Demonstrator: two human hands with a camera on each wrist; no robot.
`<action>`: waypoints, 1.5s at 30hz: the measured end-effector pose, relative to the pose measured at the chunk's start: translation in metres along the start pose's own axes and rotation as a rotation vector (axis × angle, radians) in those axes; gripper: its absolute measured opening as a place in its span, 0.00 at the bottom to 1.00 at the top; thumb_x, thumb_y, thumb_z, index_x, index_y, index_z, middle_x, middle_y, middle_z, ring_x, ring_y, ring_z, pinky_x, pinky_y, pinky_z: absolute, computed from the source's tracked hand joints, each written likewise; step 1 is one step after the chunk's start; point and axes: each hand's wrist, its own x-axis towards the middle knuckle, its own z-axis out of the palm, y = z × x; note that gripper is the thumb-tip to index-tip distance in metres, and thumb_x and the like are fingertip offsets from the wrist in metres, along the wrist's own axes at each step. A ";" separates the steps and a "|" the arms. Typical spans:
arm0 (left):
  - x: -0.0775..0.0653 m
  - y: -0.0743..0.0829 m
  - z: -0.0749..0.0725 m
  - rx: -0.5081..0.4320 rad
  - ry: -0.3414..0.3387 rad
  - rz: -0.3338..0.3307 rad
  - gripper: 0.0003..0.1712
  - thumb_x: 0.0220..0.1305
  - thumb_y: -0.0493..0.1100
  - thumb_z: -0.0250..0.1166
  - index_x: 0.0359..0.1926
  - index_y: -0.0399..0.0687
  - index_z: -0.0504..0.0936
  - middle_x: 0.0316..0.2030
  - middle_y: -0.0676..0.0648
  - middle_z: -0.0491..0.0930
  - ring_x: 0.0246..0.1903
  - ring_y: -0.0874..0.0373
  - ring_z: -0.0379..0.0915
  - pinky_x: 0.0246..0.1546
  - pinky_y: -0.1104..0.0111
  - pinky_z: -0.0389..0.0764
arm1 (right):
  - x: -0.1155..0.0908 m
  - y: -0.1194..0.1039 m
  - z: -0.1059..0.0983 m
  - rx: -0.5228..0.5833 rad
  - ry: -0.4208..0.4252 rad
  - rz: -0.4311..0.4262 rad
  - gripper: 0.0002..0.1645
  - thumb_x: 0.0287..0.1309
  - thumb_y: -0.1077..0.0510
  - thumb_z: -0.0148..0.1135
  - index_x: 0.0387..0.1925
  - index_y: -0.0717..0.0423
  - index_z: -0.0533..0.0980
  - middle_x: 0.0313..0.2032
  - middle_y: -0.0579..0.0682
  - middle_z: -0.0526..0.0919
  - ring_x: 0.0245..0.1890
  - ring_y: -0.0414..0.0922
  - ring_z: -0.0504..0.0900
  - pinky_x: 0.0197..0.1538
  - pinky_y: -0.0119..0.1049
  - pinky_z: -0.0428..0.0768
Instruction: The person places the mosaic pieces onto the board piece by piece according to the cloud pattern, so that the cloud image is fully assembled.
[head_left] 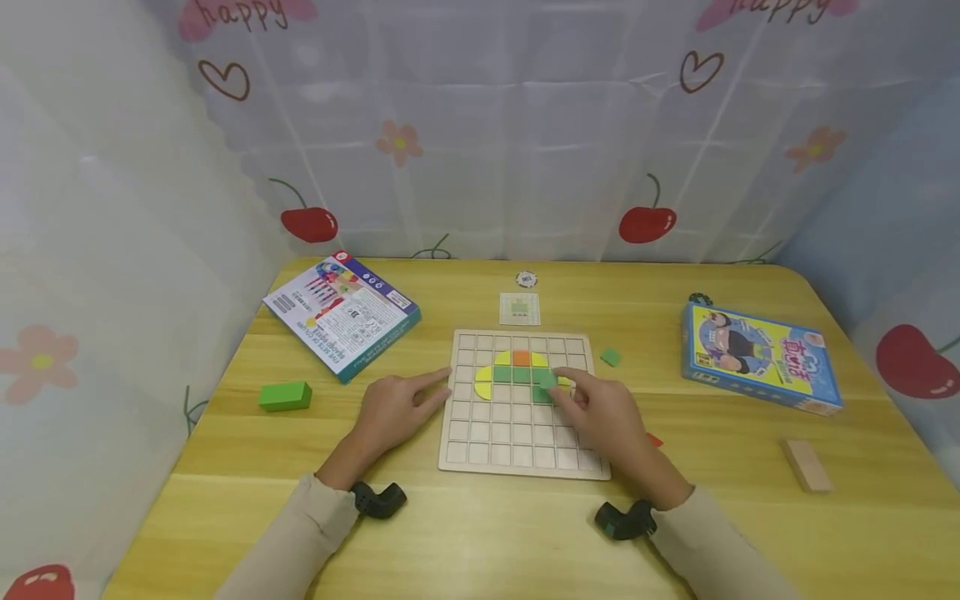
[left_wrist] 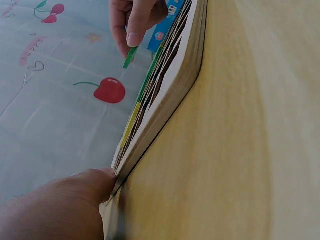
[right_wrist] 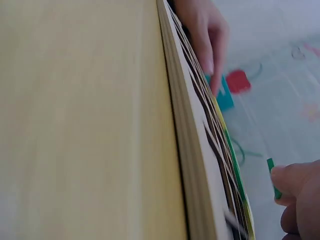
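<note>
A wooden grid board (head_left: 491,454) lies in the middle of the table. Yellow rounded pieces (head_left: 483,389), an orange square (head_left: 521,358) and several green squares (head_left: 502,374) sit in its cells. Between thumb and finger, my right hand (head_left: 609,417) pinches a green square tile (right_wrist: 274,180), held just above the board's right half. In the left wrist view this tile stands clear of the board surface. My left hand (head_left: 393,408) touches the board's left edge with thumb and index finger extended, the thumb (left_wrist: 95,185) against the rim.
Behind the board lie a pattern card (head_left: 520,309) and a round chip (head_left: 527,279). A loose green tile (head_left: 611,357) and a partly hidden red piece (head_left: 655,440) are on the right, with a blue box (head_left: 761,354) and wooden block (head_left: 807,467). Leftward are another box (head_left: 345,317) and a green block (head_left: 285,397).
</note>
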 end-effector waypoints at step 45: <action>0.001 0.001 0.000 0.009 0.000 0.000 0.22 0.71 0.59 0.64 0.61 0.61 0.85 0.09 0.64 0.54 0.12 0.69 0.45 0.16 0.70 0.53 | 0.012 0.056 -0.016 0.029 0.198 0.233 0.21 0.69 0.53 0.64 0.56 0.62 0.82 0.12 0.44 0.68 0.10 0.40 0.63 0.15 0.34 0.59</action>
